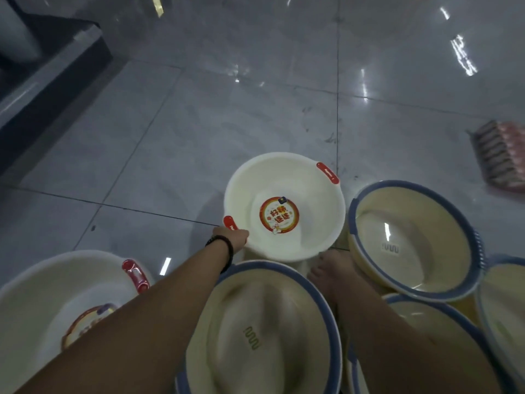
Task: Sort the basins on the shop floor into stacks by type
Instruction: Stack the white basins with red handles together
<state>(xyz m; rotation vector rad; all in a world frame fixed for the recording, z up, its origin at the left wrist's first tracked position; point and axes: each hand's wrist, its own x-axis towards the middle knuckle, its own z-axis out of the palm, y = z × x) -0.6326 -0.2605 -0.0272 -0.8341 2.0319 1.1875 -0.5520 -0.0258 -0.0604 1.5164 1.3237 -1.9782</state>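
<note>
A white basin with red handles [295, 183] and a round red sticker inside hangs tilted over the floor. My left hand [231, 237] grips its near-left rim beside one red handle. My right hand [331, 270] sits just below that basin's near edge, fingers apart, with nothing visibly in it. A second white basin with red handles [42, 291] lies at the lower left. Cream basins with blue rims crowd the foreground: one under my arms [264, 317], one to the right [412, 237], another at the lower right [443, 322] and a fourth cut off by the right edge [508, 305].
The grey glossy tiled floor [227, 109] stretches ahead. A dark shelf base [42, 95] runs along the upper left. A wrapped pack of pink goods [500, 157] lies on the floor at the right edge.
</note>
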